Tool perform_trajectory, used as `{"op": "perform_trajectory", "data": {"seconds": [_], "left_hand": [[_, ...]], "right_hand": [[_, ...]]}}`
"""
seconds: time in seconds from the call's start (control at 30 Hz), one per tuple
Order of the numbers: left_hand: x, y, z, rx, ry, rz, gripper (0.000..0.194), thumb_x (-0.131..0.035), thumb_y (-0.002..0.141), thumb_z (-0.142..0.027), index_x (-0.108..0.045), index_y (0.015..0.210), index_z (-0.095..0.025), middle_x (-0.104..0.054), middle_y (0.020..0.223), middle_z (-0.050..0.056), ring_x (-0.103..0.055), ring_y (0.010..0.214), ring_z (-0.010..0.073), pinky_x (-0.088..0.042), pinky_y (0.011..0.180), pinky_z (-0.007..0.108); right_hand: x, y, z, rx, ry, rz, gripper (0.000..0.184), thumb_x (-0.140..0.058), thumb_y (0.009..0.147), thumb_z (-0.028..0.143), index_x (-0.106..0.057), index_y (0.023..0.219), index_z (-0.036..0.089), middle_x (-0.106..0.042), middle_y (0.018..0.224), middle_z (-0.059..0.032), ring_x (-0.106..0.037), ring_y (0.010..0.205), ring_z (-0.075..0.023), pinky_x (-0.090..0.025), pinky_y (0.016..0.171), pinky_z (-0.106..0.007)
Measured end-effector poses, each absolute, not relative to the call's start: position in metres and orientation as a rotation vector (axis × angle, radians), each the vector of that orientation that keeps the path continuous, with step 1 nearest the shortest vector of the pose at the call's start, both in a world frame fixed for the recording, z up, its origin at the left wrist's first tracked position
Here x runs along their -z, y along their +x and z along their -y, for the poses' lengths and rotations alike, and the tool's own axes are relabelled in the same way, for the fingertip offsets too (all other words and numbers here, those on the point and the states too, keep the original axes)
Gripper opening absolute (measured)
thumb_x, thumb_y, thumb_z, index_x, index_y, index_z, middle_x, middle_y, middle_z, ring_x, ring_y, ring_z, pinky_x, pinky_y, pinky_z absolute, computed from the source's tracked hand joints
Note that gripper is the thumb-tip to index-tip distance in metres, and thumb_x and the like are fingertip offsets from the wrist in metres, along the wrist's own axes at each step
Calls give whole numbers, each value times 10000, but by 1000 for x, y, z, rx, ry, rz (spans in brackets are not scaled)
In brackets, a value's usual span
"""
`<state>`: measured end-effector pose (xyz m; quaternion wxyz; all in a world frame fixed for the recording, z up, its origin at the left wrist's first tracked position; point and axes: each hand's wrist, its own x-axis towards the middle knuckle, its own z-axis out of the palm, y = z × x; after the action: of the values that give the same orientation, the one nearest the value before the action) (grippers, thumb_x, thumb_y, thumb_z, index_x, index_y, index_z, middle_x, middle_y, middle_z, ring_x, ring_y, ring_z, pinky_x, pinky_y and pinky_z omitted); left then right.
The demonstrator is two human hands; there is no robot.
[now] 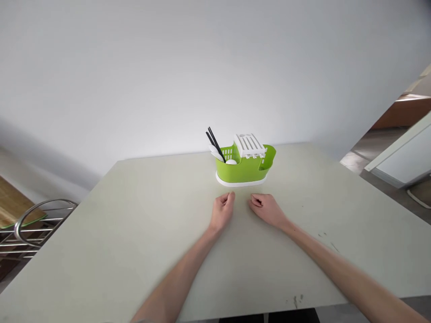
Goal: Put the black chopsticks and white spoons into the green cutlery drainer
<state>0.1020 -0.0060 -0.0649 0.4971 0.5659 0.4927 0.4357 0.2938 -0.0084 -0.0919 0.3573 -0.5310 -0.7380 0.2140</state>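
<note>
Both my hands rest near each other on the pale, smooth tabletop (pixel 151 215), the left hand (pixel 224 211) and the right hand (pixel 266 208) each curled into a loose fist with the fingers folded in; I see nothing held in either. Just beyond them, apart from my knuckles, stands the bright green plastic utensil caddy (pixel 239 171), close to the tabletop's far edge and nearer its far right corner than its far left one. I judge it light and fairly stiff, its thin walls perhaps giving a little under a squeeze, its glossy surface a bit slippery. The surest hold, I think, is low on the two rounded ends, one palm each side, keeping it level so that nothing inside tips out; the top piece may be loose, so I would not trust it as a handle. As for looks, the caddy is a long, upright oval with low-cut ends, grid-like openings in its back wall, and a white oval base tray (pixel 240 184) beneath. A white slotted plastic rack (pixel 238 147) with small hooks along its front caps the raised middle. In the left compartment, slim black chopsticks (pixel 216 142) lean left beside white spoon-like utensils (pixel 217 155).
</note>
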Motion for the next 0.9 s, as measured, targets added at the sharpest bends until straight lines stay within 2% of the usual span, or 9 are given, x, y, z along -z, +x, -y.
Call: {"op": "perform_trajectory", "data": {"seconds": [0.17,0.3,0.53,0.63,0.73,0.8,0.83,0.9], "left_hand": [[64,104,6,-1072,1364,-1215,474,-593,866,-402,-212,645,-226,-219,592,-59,-204,569,94,-169,535,274],[64,104,5,-1082,1404,-1221,405,-580,750,-257,-189,649,-222,-191,623,-60,-168,600,96,-156,553,268],[61,105,6,-1074,1413,-1212,358,-533,700,-229,-179,646,-227,-172,642,-57,-147,621,103,-145,559,271],[57,105,7,-1071,1415,-1233,355,-533,707,-234,-183,653,-228,-175,647,-55,-146,624,105,-145,556,270],[55,105,7,-1061,1413,-1239,350,-536,710,-239,-190,656,-227,-184,646,-55,-149,625,106,-148,554,268],[54,105,7,-1057,1410,-1239,347,-536,710,-242,-194,656,-226,-187,646,-56,-151,625,106,-150,553,266],[54,105,7,-1056,1411,-1240,346,-536,710,-244,-195,655,-226,-188,646,-56,-153,625,106,-150,553,265],[55,105,7,-1057,1415,-1243,343,-536,714,-245,-198,655,-226,-190,647,-55,-155,627,107,-154,555,264]], "right_hand": [[91,296,10,-612,-1356,1842,409,-520,919,321,-202,672,254,-250,587,72,-247,584,-121,-269,550,-257],[91,296,14,-603,-1360,1795,403,-528,931,327,-235,664,252,-282,584,70,-266,579,-123,-278,558,-263],[89,292,17,-516,-1322,1849,373,-506,942,292,-236,686,255,-321,595,68,-291,574,-126,-290,561,-267],[88,291,16,-455,-1325,1807,321,-503,958,309,-307,710,259,-408,629,57,-376,579,-132,-338,569,-264],[89,292,15,-420,-1354,1719,207,-523,965,318,-418,797,258,-534,737,29,-507,627,-149,-429,603,-274],[91,293,16,-397,-1380,1655,85,-540,961,312,-492,928,251,-618,889,-10,-578,662,-156,-495,635,-294],[91,293,16,-374,-1387,1632,88,-543,960,304,-516,1020,245,-645,1005,-44,-605,682,-158,-520,644,-307],[90,295,17,-298,-1398,1622,281,-532,965,283,-511,1241,234,-607,1280,-132,-650,746,-172,-552,640,-330]]}}
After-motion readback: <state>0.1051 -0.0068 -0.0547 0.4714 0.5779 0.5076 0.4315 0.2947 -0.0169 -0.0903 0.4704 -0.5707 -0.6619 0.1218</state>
